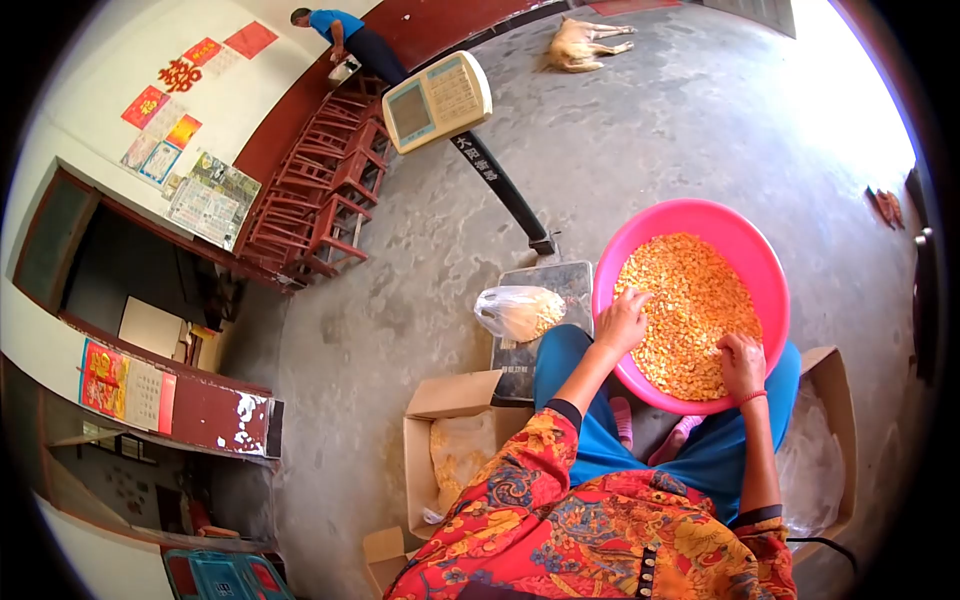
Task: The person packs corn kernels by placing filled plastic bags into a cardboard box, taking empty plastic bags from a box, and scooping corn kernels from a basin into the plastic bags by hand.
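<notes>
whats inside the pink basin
The pink basin holds a spread of small orange-yellow pieces, with the left hand and right hand over them. The basin's bottom and anything beneath the surface pieces are covered.

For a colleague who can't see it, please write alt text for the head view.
The left hand and right hand reach into a pink basin of orange pieces at the wearer's knees. Beside it, a plastic bag rests on a scale platform; a dog lies farther off.
</notes>
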